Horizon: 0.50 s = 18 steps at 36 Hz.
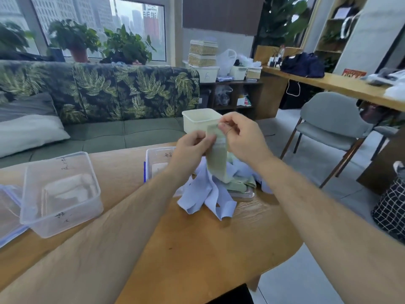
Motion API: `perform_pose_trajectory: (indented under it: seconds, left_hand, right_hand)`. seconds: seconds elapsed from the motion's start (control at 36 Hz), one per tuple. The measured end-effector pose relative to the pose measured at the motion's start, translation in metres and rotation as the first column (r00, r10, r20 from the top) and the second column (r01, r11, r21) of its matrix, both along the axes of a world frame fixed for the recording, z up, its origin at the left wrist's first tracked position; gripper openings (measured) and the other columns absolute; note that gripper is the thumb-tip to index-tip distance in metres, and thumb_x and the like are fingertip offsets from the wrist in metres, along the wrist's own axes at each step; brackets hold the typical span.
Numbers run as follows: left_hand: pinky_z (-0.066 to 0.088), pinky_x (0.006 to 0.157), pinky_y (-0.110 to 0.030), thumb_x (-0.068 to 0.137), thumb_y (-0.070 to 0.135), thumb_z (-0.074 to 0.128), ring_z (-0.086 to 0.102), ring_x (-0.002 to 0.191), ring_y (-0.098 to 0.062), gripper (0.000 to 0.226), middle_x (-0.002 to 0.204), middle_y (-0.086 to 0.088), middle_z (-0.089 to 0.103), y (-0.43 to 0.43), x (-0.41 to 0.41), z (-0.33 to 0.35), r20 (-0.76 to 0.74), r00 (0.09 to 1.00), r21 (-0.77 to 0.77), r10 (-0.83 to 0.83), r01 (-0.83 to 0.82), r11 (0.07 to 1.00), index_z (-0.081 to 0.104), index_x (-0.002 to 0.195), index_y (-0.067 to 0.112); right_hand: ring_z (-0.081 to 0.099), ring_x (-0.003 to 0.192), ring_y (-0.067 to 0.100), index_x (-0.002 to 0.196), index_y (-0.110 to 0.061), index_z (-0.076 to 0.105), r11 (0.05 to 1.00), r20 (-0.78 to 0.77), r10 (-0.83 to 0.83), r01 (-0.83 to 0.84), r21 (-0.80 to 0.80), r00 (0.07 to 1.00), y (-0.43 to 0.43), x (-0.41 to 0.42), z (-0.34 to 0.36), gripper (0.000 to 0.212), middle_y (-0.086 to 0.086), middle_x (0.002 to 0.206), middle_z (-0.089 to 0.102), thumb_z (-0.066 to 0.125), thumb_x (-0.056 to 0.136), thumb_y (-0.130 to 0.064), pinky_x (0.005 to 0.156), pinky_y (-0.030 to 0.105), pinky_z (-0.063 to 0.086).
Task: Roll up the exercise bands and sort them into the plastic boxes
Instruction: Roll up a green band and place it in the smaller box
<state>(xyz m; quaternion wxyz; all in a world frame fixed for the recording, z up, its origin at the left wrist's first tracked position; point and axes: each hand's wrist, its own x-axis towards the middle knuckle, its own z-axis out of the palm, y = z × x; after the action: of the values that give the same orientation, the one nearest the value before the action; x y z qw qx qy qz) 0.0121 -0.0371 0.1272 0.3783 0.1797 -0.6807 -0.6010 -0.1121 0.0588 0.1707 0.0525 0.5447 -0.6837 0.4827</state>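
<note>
Step in hand: start of rolling green band (217,163). Left grip (192,143) and right grip (241,137) both clamped on band's top end, pinching it above table (197,249). Rest of band hangs down into heap (206,194) of blue and green bands on table. End looks flat, no roll formed yet. Next move calls for folding end over, winding tight, edges even, tail drawn free of heap. Clear box (65,224) stands left, second box (157,159) behind left grip; which takes green, cannot tell.
</note>
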Motion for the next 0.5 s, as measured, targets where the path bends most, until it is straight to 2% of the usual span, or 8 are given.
perform_pose_trajectory:
  seconds: [0.08,0.17,0.25,0.36,0.39,0.44,0.5]
  left_hand:
    - [0.053,0.067,-0.039,0.1,0.025,0.063,0.061,0.076,-0.023,0.019,0.084,-0.01,0.065,0.0,0.014,0.022,-0.031,0.997,0.059,-0.07,0.072,0.996,0.063,0.098,0.006]
    - [0.049,0.07,-0.04,0.1,0.032,0.061,0.063,0.08,-0.024,0.02,0.092,-0.009,0.069,0.0,0.033,0.039,-0.016,0.995,0.074,-0.095,0.096,0.993,0.068,0.1,0.013]
    - [0.055,0.072,-0.035,0.104,0.033,0.053,0.07,0.085,-0.025,0.025,0.101,-0.011,0.076,0.002,0.056,0.05,-0.029,0.984,0.138,-0.176,0.179,0.974,0.071,0.103,0.014]
    - [0.059,0.072,-0.032,0.105,0.033,0.05,0.071,0.079,-0.02,0.037,0.096,-0.01,0.076,0.001,0.094,0.052,-0.033,0.979,0.25,-0.201,0.203,0.947,0.066,0.117,0.002]
    - [0.06,0.075,-0.035,0.105,0.033,0.049,0.071,0.083,-0.021,0.039,0.093,-0.009,0.075,0.0,0.104,0.049,-0.037,0.977,0.3,-0.209,0.21,0.93,0.064,0.121,0.001]
    - [0.056,0.092,-0.046,0.106,0.034,0.047,0.07,0.095,-0.025,0.038,0.091,-0.006,0.07,-0.002,0.126,0.037,-0.067,0.964,0.402,-0.257,0.262,0.877,0.062,0.123,0.004]
    - [0.053,0.097,-0.051,0.107,0.033,0.042,0.07,0.096,-0.023,0.035,0.089,-0.004,0.066,-0.001,0.145,0.021,-0.113,0.944,0.491,-0.31,0.325,0.808,0.062,0.119,0.008]
  right_hand:
    - [0.054,0.071,-0.003,0.097,-0.01,0.069,0.999,0.053,0.027,-0.028,0.018,0.998,-0.004,0.01,0.027,0.007,-0.005,0.082,0.065,0.062,0.098,-0.011,0.069,0.011,0.042]
    - [0.058,0.07,0.005,0.098,-0.011,0.07,0.995,0.127,0.089,-0.094,0.027,0.988,-0.01,0.028,0.048,0.008,0.003,0.083,0.069,0.063,0.099,-0.013,0.066,0.022,0.05]
    - [0.052,0.049,0.0,0.102,-0.003,0.068,0.984,0.26,0.163,-0.175,0.023,0.952,-0.017,0.049,0.061,0.011,-0.009,0.063,0.062,0.061,0.1,-0.01,0.046,0.023,0.047]
    - [0.05,0.045,0.002,0.105,0.003,0.068,0.966,0.309,0.223,-0.253,0.061,0.924,-0.034,0.075,0.066,0.015,-0.014,0.048,0.056,0.062,0.1,-0.009,0.052,0.021,0.048]
    - [0.049,0.044,0.003,0.106,0.003,0.068,0.959,0.345,0.235,-0.274,0.071,0.909,-0.039,0.082,0.064,0.016,-0.013,0.048,0.055,0.062,0.1,-0.01,0.052,0.022,0.048]
    - [0.047,0.043,0.006,0.106,0.003,0.067,0.946,0.391,0.247,-0.308,0.1,0.887,-0.05,0.095,0.057,0.016,-0.005,0.052,0.054,0.062,0.1,-0.011,0.049,0.022,0.048]
    - [0.046,0.044,0.006,0.098,-0.004,0.068,0.937,0.378,0.239,-0.314,0.151,0.894,-0.064,0.107,0.042,0.011,-0.002,0.056,0.054,0.063,0.1,-0.013,0.049,0.021,0.044]
